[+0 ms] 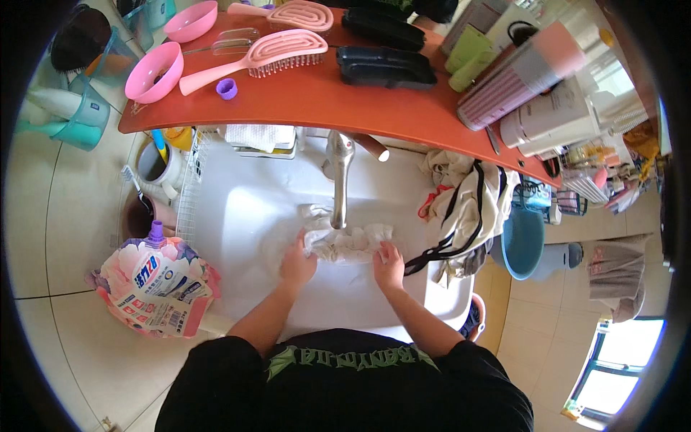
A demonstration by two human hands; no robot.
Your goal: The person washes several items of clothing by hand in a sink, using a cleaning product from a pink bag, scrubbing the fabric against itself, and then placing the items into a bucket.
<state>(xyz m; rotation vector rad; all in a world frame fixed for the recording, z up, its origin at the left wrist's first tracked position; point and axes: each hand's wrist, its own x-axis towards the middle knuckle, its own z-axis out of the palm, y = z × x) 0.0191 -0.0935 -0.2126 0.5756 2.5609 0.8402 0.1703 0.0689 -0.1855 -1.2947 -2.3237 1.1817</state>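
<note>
A wet white cloth (337, 245) lies bunched in the white sink (245, 180), just under the tip of the metal faucet (341, 169). At the cloth's left end my left hand (297, 263) has its fingers closed on the fabric, with the fingertips partly hidden in it. My right hand (389, 267) pinches the cloth's right end. Both forearms reach in over the sink's front rim. Whether water runs from the faucet is hard to make out.
A red-brown shelf (403, 108) overhangs the sink's back, bearing a pink hairbrush (270, 56), a pink bowl (154, 73) and bottles. Cream clothes with black stripes (468, 209) drape over the right rim. A floral detergent pouch (160, 284) stands at the left, near mugs (162, 169).
</note>
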